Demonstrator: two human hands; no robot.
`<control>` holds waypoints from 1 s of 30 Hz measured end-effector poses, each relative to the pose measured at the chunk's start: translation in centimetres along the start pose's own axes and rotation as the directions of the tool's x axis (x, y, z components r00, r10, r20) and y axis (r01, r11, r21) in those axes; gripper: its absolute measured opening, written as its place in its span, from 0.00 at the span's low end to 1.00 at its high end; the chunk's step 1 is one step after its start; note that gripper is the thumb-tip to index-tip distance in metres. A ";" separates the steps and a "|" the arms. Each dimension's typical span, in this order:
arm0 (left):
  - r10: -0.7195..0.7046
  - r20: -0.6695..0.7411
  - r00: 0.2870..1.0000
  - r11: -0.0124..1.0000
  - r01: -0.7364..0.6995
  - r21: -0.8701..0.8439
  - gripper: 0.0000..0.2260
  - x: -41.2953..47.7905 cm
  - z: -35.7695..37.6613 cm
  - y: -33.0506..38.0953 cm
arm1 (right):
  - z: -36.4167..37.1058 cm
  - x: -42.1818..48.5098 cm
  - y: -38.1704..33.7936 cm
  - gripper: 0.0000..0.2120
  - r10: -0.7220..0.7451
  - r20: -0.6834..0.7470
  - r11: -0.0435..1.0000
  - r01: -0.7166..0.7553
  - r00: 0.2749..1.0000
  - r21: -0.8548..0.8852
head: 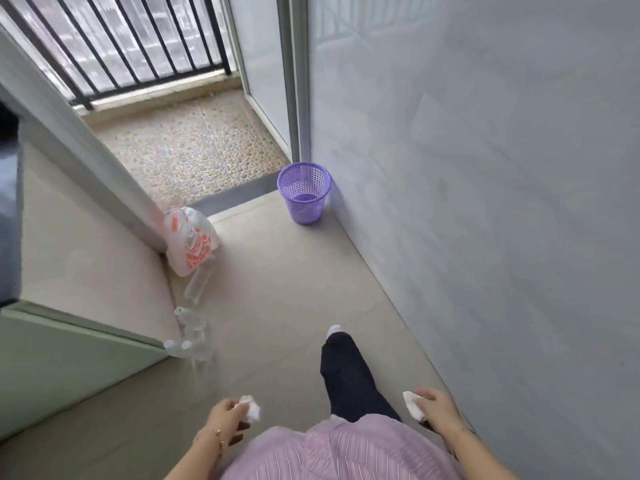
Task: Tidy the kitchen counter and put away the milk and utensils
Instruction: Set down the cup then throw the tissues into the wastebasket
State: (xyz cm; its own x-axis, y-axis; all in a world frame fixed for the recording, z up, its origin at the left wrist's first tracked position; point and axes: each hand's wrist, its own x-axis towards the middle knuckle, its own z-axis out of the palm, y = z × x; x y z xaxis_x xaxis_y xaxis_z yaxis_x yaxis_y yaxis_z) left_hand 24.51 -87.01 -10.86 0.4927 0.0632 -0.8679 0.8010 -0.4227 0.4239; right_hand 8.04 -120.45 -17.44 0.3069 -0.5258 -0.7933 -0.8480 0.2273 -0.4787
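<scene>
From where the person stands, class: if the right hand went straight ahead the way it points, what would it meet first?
Probably the grey wall. The right hand, holding a crumpled tissue, points forward close alongside it; the purple bin stands further ahead, to the left. Depth is hard to judge.

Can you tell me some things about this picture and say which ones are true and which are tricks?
1. Each hand holds a crumpled white tissue. True: the left hand has one and the right hand has another.
2. The purple basket is full of rubbish. False: it looks empty.
3. The basket stands by the grey wall. True.
4. The plastic bottles are inside the basket. False: they lie on the floor on the left, near a plastic bag.
</scene>
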 end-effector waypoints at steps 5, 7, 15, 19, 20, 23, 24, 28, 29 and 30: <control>-0.119 -0.162 0.980 0.991 0.107 -0.084 0.06 1.6 -0.7 5.9 | 0.2 6.2 -16.4 0.02 -0.159 0.141 0.986 0.165 0.977 -0.032; -0.136 -0.189 0.973 0.987 0.117 -0.108 0.08 1.9 0.3 9.4 | 0.3 8.4 -21.9 0.07 -0.204 0.178 0.972 0.221 0.963 -0.082; -0.124 -0.166 0.978 0.972 0.086 -0.220 0.09 8.9 5.3 24.1 | 0.0 16.4 -32.9 0.08 -0.153 0.182 0.972 0.181 0.971 -0.152; -0.115 -0.088 0.989 0.968 0.092 -0.235 0.04 15.5 6.7 32.9 | -0.9 19.9 -35.9 0.06 -0.062 0.114 0.980 0.082 0.992 -0.180; -0.087 -0.058 0.994 0.974 0.073 -0.216 0.03 15.9 7.1 35.2 | -1.3 20.1 -36.1 0.06 -0.042 0.083 0.985 0.056 0.996 -0.165; -0.008 0.009 1.000 0.979 0.010 -0.202 0.04 19.7 7.9 44.1 | -1.2 22.6 -40.0 0.06 0.030 0.012 0.985 -0.028 0.999 -0.168; 0.014 0.031 0.999 0.981 -0.008 -0.192 0.04 20.8 8.2 47.0 | -0.9 23.3 -41.7 0.06 0.043 0.002 0.985 -0.042 0.999 -0.169; 0.083 0.073 0.994 0.980 -0.068 -0.189 0.04 25.2 9.0 56.8 | 2.0 27.5 -50.3 0.05 0.051 0.016 0.978 -0.046 0.999 -0.205; 0.088 0.078 0.993 0.980 -0.072 -0.183 0.03 26.5 9.2 58.6 | 3.1 28.5 -52.6 0.04 0.039 0.039 0.975 -0.029 0.998 -0.221; 0.086 0.079 0.993 0.982 -0.071 -0.172 0.02 27.6 9.4 60.3 | 4.2 29.8 -54.7 0.05 0.033 0.054 0.977 -0.021 0.998 -0.214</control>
State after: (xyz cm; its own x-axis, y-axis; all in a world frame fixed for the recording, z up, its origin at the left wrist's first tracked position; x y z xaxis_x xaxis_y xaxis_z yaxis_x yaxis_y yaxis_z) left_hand 83.25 -119.24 -11.68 0.5313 -0.0450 -0.8460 0.8104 -0.2639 0.5231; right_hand 65.39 -145.13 -16.43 0.3016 -0.4733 -0.8277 -0.9269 0.0577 -0.3708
